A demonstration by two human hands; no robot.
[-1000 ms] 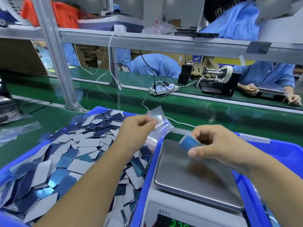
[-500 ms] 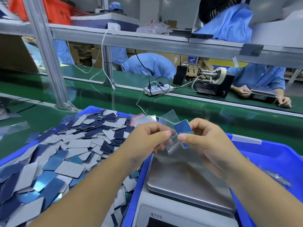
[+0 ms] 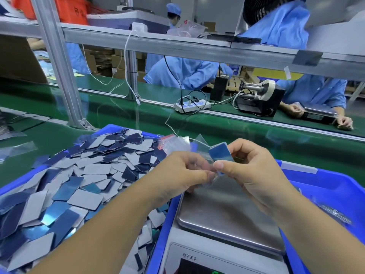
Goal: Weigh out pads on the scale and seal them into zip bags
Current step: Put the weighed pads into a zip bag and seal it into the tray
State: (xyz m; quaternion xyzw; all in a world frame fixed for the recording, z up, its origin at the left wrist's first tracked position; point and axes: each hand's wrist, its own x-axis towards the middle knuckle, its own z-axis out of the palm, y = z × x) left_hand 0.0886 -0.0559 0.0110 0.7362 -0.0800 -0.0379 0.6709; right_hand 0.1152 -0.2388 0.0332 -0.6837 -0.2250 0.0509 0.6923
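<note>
Blue pads (image 3: 220, 155) pinched in the right hand (image 3: 250, 171) meet the clear zip bag (image 3: 199, 147) the left hand (image 3: 181, 173) grips above the scale (image 3: 227, 220).

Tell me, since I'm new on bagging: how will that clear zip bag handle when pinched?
The zip bag looks floppy: its thin film crumples above the left hand. Probably very light and slippery, being glossy. The right hand holds a stack of pads at it.

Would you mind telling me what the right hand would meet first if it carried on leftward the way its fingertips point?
Most likely the clear plastic zip bag pinched by the left hand; the right hand, gripping the small stack of blue rectangular pads, already sits at its mouth. Depth is uncertain.
</note>
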